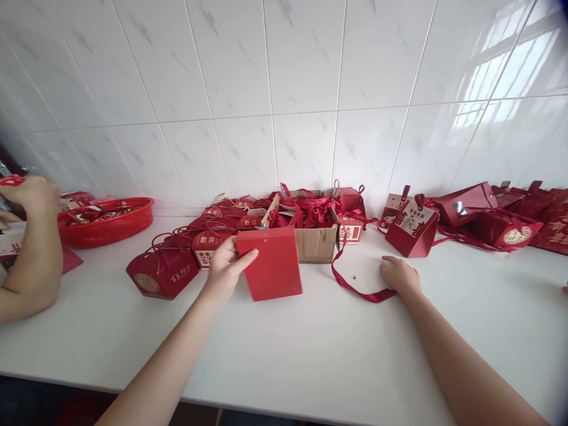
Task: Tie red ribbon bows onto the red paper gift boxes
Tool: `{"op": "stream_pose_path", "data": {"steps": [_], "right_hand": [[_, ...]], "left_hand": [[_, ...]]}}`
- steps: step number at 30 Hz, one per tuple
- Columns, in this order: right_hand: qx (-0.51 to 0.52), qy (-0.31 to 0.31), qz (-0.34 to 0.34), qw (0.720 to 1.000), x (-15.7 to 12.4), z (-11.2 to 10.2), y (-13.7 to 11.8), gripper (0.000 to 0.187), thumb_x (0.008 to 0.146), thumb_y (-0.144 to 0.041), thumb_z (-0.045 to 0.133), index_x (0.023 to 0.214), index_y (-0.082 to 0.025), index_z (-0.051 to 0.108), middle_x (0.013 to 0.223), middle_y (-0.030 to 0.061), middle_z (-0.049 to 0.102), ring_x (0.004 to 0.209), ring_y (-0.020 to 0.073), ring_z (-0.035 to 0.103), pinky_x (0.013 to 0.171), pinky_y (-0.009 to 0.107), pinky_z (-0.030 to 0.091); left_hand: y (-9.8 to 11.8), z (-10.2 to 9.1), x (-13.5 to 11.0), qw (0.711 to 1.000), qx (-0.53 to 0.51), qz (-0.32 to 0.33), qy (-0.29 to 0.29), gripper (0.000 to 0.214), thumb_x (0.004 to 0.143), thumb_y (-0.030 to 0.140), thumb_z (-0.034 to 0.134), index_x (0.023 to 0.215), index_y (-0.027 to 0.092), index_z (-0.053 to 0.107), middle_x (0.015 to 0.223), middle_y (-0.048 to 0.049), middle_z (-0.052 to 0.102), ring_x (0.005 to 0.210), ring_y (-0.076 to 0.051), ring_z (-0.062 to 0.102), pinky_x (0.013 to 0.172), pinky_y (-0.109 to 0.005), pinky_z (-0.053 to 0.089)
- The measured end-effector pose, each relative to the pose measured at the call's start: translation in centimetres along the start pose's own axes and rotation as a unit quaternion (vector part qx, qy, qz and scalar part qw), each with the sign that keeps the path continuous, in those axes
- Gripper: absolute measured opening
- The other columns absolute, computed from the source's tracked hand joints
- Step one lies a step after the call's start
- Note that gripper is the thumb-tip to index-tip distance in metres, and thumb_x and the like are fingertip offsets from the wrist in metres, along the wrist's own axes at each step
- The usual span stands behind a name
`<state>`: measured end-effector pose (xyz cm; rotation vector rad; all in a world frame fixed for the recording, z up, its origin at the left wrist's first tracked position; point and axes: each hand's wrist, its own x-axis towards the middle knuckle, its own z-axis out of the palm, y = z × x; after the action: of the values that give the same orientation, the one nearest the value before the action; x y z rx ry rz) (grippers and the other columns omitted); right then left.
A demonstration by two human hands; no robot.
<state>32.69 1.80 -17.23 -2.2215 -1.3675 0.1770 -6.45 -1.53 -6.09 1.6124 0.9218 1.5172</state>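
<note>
My left hand (225, 269) is closed on the edge of a red paper gift box (273, 266), thumb on the front. The box is held upright above the white table, its plain side with small holes near the top facing me. My right hand (400, 276) lies palm down on the table, fingers curled. A dark red ribbon (359, 291) runs from the box pile and disappears under that hand; whether the fingers grip it is hidden. Near the ribbon lies a tiny gold bead-like piece (354, 277).
Behind stands a cardboard box (317, 244) of red ribbons, with several gift boxes (163, 269) to its left. More gift boxes (412, 228) are at right. A red basin (109, 223) sits at left, near another person's arm (38, 254). A tiled wall (306, 142) closes the back.
</note>
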Motion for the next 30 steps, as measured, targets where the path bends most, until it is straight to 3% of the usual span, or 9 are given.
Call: {"op": "stream_pose_path", "data": {"steps": [5, 10, 14, 20, 23, 25, 26, 28, 30], "right_hand": [[0.016, 0.011, -0.003, 1.0, 0.3, 0.2, 0.1, 0.041, 0.08, -0.028, 0.043, 0.114, -0.017, 0.064, 0.121, 0.0116, 0.062, 0.115, 0.0305, 0.054, 0.107, 0.047, 0.028], [0.023, 0.024, 0.006, 0.999, 0.6, 0.4, 0.2, 0.043, 0.079, -0.028, 0.045, 0.118, -0.017, 0.061, 0.123, 0.0119, 0.06, 0.117, 0.0307, 0.052, 0.108, 0.048, 0.025], [0.033, 0.035, 0.007, 0.999, 0.6, 0.5, 0.3, 0.04, 0.079, -0.027, 0.046, 0.115, -0.018, 0.062, 0.119, 0.0112, 0.062, 0.114, 0.0296, 0.054, 0.107, 0.049, 0.026], [0.085, 0.097, -0.041, 0.991, -0.4, -0.4, -0.4, 0.032, 0.077, -0.024, 0.048, 0.103, -0.014, 0.064, 0.114, 0.0153, 0.062, 0.103, 0.0297, 0.06, 0.09, 0.046, 0.045], [0.124, 0.166, -0.115, 0.972, -1.4, -2.2, -3.9, 0.027, 0.081, -0.023, 0.046, 0.1, -0.017, 0.064, 0.121, 0.0125, 0.058, 0.112, 0.0261, 0.055, 0.094, 0.041, 0.044], [0.149, 0.218, -0.18, 0.947, -1.9, -3.8, -8.3, 0.024, 0.084, -0.024, 0.044, 0.098, -0.021, 0.063, 0.122, 0.0086, 0.058, 0.116, 0.0235, 0.052, 0.098, 0.04, 0.042], [0.175, 0.25, -0.248, 0.92, -2.0, -4.5, -11.0, 0.02, 0.084, -0.024, 0.046, 0.093, -0.021, 0.064, 0.117, 0.0088, 0.06, 0.111, 0.0243, 0.054, 0.095, 0.04, 0.043], [0.165, 0.235, -0.348, 0.892, -1.8, -5.4, -17.0, 0.021, 0.085, -0.022, 0.046, 0.093, -0.02, 0.065, 0.116, 0.0086, 0.062, 0.11, 0.0243, 0.055, 0.094, 0.039, 0.044], [0.076, 0.168, -0.373, 0.909, -0.9, -5.2, -22.6, 0.029, 0.088, -0.019, 0.039, 0.1, -0.019, 0.066, 0.119, 0.0099, 0.061, 0.113, 0.0248, 0.052, 0.098, 0.04, 0.039]], "left_hand": [[-2.3, 3.0, 1.2, 0.998, -0.015, 0.027, -0.061, 0.062, 0.073, 0.031, 0.071, 0.124, 0.022, 0.037, 0.095, -0.0053, 0.067, 0.084, -0.018, 0.065, 0.077, -0.034, 0.054], [-3.5, 2.5, 1.0, 0.998, 0.006, 0.004, -0.065, 0.026, 0.078, 0.036, 0.066, 0.093, 0.018, 0.057, 0.083, -0.003, 0.064, 0.072, -0.016, 0.062, 0.064, -0.025, 0.05], [-4.3, 2.8, 1.2, 1.0, 0.0, 0.0, -0.026, 0.024, 0.081, 0.04, 0.064, 0.088, 0.018, 0.057, 0.08, -0.0009, 0.061, 0.071, -0.014, 0.059, 0.063, -0.023, 0.047], [-4.6, 4.4, 1.3, 0.998, 0.038, 0.039, -0.003, 0.025, 0.082, 0.043, 0.06, 0.083, 0.018, 0.055, 0.079, -0.0012, 0.06, 0.074, -0.015, 0.058, 0.067, -0.024, 0.047], [-4.8, 4.6, 1.0, 0.999, 0.022, 0.043, -0.001, 0.024, 0.084, 0.041, 0.058, 0.084, 0.018, 0.054, 0.077, -0.0009, 0.061, 0.073, -0.015, 0.058, 0.067, -0.024, 0.047], [-4.9, 4.6, 0.7, 0.999, 0.013, 0.044, 0.0, 0.023, 0.086, 0.04, 0.057, 0.083, 0.018, 0.053, 0.075, 0.0, 0.06, 0.07, -0.014, 0.057, 0.065, -0.023, 0.046], [-5.0, 4.5, 0.6, 0.999, 0.009, 0.045, -0.001, 0.022, 0.086, 0.04, 0.057, 0.081, 0.018, 0.053, 0.074, 0.0003, 0.059, 0.069, -0.014, 0.056, 0.064, -0.022, 0.046], [-5.0, 4.4, 0.4, 0.999, 0.005, 0.043, -0.006, 0.023, 0.086, 0.039, 0.057, 0.079, 0.018, 0.053, 0.072, 0.0006, 0.058, 0.068, -0.013, 0.055, 0.062, -0.022, 0.045], [-4.9, 4.2, 0.4, 0.999, 0.007, 0.04, -0.011, 0.022, 0.086, 0.038, 0.057, 0.079, 0.017, 0.054, 0.071, 0.0009, 0.057, 0.067, -0.012, 0.053, 0.062, -0.021, 0.044]]}}
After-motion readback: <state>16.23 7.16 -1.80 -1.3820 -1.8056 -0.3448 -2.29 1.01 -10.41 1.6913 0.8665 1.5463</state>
